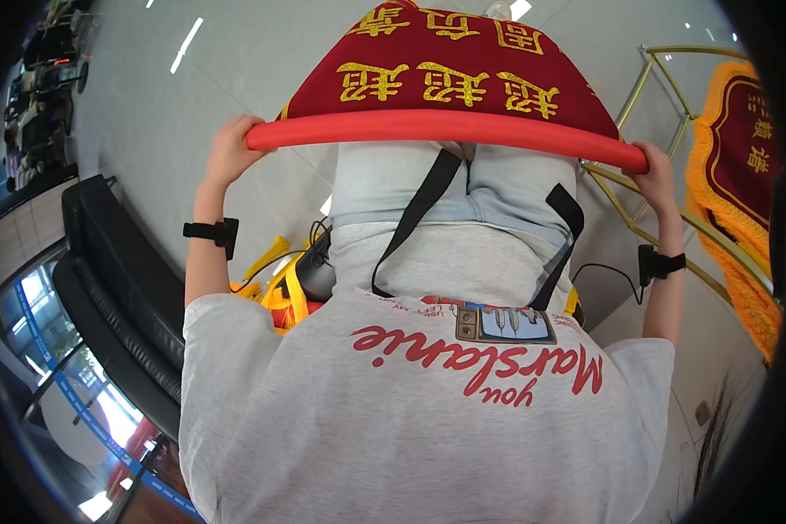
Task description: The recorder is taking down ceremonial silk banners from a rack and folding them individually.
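Observation:
A red padded or sleeved rod (445, 126) lies crosswise in front of my thighs, bowed by the lens. My left hand (234, 149) grips its left end, and my right hand (654, 173) grips the right end. From the rod a dark red cloth banner (452, 52) with large gold lettering spreads forward, and its far part runs out of view at the top. Both arms are stretched out, with a black strapped device on each wrist.
At right stands a gold metal frame (668, 128) beside another red banner (743, 150) with yellow fringe. Black sofa (131, 295) and glass panes (46, 327) are at left. Yellow tassels (288, 295), a black rounded object (318, 272) and cables lie by my left hip.

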The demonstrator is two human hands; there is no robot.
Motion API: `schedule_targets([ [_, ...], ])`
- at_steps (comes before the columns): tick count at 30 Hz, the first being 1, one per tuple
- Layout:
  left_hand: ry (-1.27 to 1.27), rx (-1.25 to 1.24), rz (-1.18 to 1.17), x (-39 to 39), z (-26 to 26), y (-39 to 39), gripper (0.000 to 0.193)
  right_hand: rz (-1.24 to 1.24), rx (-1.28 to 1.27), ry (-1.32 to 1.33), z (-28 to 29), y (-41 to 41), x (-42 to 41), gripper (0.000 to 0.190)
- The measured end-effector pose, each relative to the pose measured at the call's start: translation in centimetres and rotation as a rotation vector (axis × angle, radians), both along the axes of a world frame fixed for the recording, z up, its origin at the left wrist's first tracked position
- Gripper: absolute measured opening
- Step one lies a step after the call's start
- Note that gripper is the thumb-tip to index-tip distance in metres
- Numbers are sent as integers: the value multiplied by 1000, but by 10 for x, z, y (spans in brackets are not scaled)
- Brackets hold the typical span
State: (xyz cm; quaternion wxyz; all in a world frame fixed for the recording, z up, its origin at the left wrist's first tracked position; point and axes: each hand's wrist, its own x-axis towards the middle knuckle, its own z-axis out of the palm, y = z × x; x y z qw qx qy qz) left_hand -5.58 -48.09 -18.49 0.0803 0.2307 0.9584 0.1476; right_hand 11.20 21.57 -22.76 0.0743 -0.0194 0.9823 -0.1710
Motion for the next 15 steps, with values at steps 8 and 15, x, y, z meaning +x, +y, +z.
schedule_targets([
  [8,-630,421,370,-6,3,-31,45,-436,-792,-413,2,65,25,45],
  [15,-765,927,585,8,-25,-64,46,-697,-1285,-176,-43,79,53,35],
])
